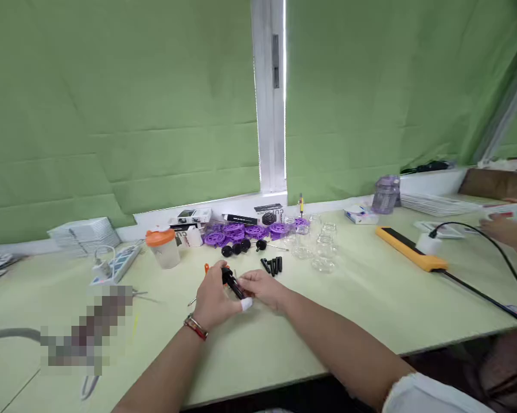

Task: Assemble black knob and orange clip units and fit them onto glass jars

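Near the middle of the pale green table, my left hand (216, 296) is wrapped round a black rod-like part (233, 283); its thumb has a white covering. My right hand (262, 287) meets it from the right, fingers pinched together at the part's side; a thin metal piece shows between the hands. Orange handles (207, 268) show partly behind my left hand. Beyond my hands lie several small black tubes (277, 265), black round knobs with thin rods (227, 251) and a row of purple openwork discs (233, 230). Clear plastic cups (323, 263) stand to their right.
An orange-lidded container (166, 250), a power strip (127, 261) and stacked white sheets (86, 236) are at the left. A yellow-black power strip (408, 249) with cables lies right. Another person's hand (508, 229) is at the far right. White boxes line the wall.
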The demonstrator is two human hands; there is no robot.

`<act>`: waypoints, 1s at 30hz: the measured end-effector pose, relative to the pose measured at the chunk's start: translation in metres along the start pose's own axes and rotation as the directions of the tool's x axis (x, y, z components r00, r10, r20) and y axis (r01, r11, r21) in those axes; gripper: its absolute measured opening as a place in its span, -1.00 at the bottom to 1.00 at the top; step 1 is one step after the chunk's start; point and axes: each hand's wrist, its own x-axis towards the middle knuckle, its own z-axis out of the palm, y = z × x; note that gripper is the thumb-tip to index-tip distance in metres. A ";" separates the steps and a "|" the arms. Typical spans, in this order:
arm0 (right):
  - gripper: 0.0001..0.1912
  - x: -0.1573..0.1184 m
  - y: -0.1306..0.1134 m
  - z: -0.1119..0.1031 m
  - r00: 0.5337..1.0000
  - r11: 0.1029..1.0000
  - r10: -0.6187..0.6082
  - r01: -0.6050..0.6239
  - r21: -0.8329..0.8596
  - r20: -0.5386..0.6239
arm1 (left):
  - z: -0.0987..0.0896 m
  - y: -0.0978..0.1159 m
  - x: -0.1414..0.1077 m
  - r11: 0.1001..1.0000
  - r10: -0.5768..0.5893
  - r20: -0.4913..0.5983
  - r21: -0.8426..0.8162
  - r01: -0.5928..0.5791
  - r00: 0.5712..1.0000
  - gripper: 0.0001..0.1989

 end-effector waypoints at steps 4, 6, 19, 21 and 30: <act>-0.77 0.014 -0.002 -0.021 0.938 0.995 -0.007 -0.026 -0.091 -0.347 | -0.012 -0.013 0.004 0.969 -0.092 0.009 -0.228 0.092 0.996 -0.21; -0.84 0.016 0.001 -0.030 0.901 0.963 -0.051 -0.069 -0.260 -0.430 | -0.017 -0.018 0.007 0.895 -0.132 0.068 -0.420 0.148 0.989 -0.30; -0.69 0.018 0.015 -0.038 0.978 0.368 -0.153 -0.078 -0.926 -0.143 | -0.025 -0.016 0.008 0.252 -0.150 0.543 -0.787 0.563 0.826 -0.65; -0.72 0.018 0.015 -0.038 0.979 0.344 -0.156 -0.069 -0.937 -0.129 | -0.023 -0.018 0.009 0.247 -0.146 0.609 -0.741 0.625 0.780 -0.64; -0.80 0.017 0.006 -0.034 0.982 0.316 -0.151 -0.060 -0.947 -0.113 | -0.016 -0.016 0.010 0.333 -0.221 0.758 -0.533 0.778 0.614 -0.60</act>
